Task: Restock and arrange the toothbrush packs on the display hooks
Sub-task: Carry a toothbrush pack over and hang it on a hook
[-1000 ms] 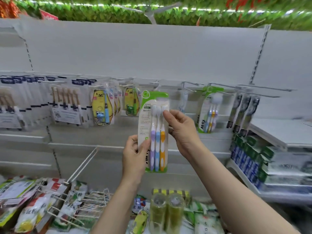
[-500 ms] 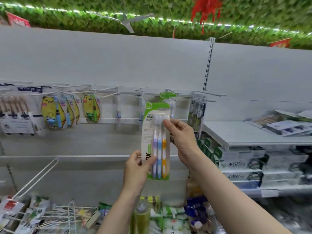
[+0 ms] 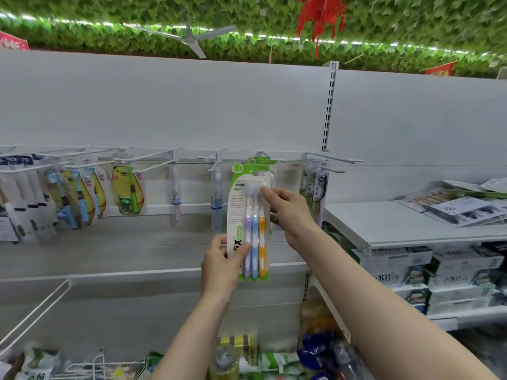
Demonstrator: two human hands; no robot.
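I hold a green and white toothbrush pack (image 3: pixel 248 212) with purple, blue and orange brushes upright in front of a white display hook (image 3: pixel 270 156). My left hand (image 3: pixel 220 267) grips its lower left edge, thumb on the front. My right hand (image 3: pixel 288 208) pinches its upper right side near the bristles. The pack's top sits level with the hook, where another green pack (image 3: pixel 260 161) hangs behind it. I cannot tell whether the held pack is on the hook.
Yellow cartoon toothbrush packs (image 3: pixel 127 192) and clear single brushes (image 3: pixel 215 198) hang on hooks to the left, dark packs (image 3: pixel 315 187) to the right. A white shelf (image 3: pixel 384 226) with flat packs juts out at right. Loose goods fill a bin (image 3: pixel 247 360) below.
The view has swung right along the rack. Both hands have carried the pack right and up to the hook that bears the other green pack.
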